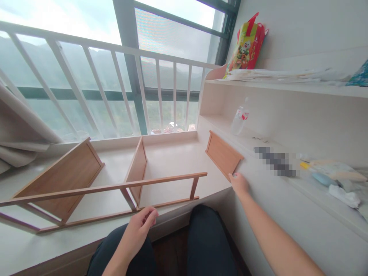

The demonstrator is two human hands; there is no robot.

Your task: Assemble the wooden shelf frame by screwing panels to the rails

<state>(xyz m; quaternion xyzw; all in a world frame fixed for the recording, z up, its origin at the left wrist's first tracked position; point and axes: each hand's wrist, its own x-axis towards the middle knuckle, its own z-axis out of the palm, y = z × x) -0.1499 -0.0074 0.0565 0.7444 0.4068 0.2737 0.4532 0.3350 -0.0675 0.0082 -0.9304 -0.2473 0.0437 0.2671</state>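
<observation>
A small wooden panel [223, 152] with raised edge strips leans against the white side of the shelf unit, at the right end of the ledge. My right hand [239, 183] has its fingers closed on the panel's lower near corner. To the left stands a partly assembled wooden rack [169, 178], with two long rails joined by short uprights. Two panels extend back from it, a large one [77, 168] at the left and another [138, 165] mid-length. My left hand [143, 220] hovers by the near rail, fingers curled together; whatever they may hold is hidden.
White railings [112, 76] and a window line the back of the ledge [172, 153]. On the right shelf unit [287, 90] are a plastic bottle [240, 117], a blurred dark object [274, 161] and crumpled packets [336, 170]. A colourful bag [245, 46] stands above. A curtain [20, 126] hangs left.
</observation>
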